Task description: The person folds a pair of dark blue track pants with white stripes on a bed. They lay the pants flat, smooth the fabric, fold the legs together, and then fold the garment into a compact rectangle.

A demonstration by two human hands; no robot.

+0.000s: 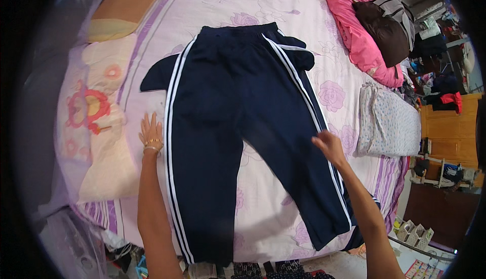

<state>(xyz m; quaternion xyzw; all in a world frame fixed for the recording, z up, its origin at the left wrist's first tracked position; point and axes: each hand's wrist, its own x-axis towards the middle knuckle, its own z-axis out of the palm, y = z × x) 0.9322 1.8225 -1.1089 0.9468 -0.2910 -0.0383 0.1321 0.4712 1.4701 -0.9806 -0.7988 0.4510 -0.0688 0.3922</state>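
Observation:
Dark navy trousers [212, 127] with white double stripes down the sides lie spread on a bed with a pink floral sheet [265, 188]. Their elastic waistband is at the far end, and the legs point towards me. A further piece of dark cloth [161, 74] sticks out from under them on the left, with more showing on the right. My left hand [151, 131] rests flat on the sheet, fingers spread, just beside the left striped edge. Over the outer edge of the right leg is my right hand [329, 147], fingers curled; whether it pinches the fabric is unclear.
A folded dotted quilt [389, 121] lies at the right, below a pink bundle [364, 43] with a dark brown bag [381, 32] on it. On the left are a peach cloth with a cartoon print [106, 157] and sheer mosquito netting [72, 233].

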